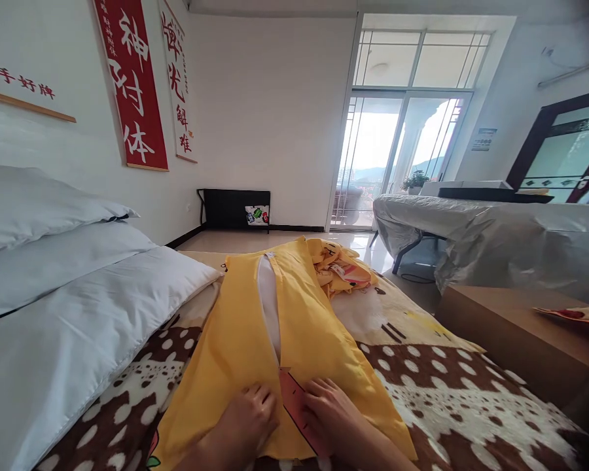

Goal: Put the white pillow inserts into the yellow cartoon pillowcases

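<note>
A yellow pillowcase lies lengthwise on the bed, a long slit down its middle. White filling, apparently a pillow, shows through the slit, which narrows toward me. At the near end, my left hand has its fingers curled on the yellow fabric, left of the slit's line. My right hand is closed over the fabric on the other side, beside a reddish-orange printed patch. Both thumbs are mostly hidden. More crumpled yellow printed fabric lies beyond, to the right.
Several white pillows are piled at the left. A brown and cream spotted blanket covers the bed. On the right stand a cardboard box and a table draped in plastic. A black folded item leans against the wall.
</note>
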### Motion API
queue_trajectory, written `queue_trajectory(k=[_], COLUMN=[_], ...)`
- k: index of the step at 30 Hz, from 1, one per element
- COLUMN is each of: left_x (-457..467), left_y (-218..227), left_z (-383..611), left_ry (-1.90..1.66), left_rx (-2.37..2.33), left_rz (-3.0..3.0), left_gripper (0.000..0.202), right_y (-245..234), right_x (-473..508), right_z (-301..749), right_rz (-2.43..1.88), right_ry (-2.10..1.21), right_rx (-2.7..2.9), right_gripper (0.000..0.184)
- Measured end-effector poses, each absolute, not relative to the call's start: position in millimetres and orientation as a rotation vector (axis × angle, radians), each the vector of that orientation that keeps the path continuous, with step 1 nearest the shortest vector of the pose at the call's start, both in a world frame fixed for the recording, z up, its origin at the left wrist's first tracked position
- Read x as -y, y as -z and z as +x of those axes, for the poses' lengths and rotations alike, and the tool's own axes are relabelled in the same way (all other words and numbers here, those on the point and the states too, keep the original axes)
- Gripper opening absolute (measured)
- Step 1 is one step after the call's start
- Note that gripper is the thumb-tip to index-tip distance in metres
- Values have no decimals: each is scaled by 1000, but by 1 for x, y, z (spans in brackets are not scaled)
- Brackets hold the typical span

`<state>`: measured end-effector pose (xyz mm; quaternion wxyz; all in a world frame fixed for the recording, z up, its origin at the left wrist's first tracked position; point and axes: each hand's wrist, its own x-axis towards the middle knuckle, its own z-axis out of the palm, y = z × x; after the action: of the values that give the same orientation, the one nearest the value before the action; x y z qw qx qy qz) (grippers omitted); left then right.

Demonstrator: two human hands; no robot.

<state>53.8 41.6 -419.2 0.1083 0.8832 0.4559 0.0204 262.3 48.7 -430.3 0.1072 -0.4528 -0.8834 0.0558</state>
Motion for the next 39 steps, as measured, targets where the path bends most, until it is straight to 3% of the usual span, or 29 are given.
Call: queue_trajectory(k=[5,14,17,24,28,32,35,39], left_x=[-38,-35,-34,-28,-21,-13,-9,-11], left_y=[428,428,426,407,422,419,412,422], left_z=[68,58,52,42,40,12,-15,-19], left_ry=[-119,144,77,-172,-61,-78,-39,-35], left_rx=[-1271,-1400,-1360,-1252,-1299,-1439,-1494,-1553], left_rz=[2582,2584,2618,2553,2490,2398,2363,2352], left_gripper=[33,33,38,23,23,21,28,34], right_y=[441,447,444,434,448,431,415,420], right_x=[-40,-36,-38,-38,-30,-19,-14,-16], right_z=[246,249,252,259,264,296,325,336], right_rz=[-1249,-1492,-1439,-1248,-1290,-1335,-1341,-1453], right_ry=[-147,-337,-263,-227,-212,-328,-379,-331], right_rx=[2569,2554,2629,2628,2658,2613,2635,2613], right_gripper=[23,18,20,11,18,17,34,35])
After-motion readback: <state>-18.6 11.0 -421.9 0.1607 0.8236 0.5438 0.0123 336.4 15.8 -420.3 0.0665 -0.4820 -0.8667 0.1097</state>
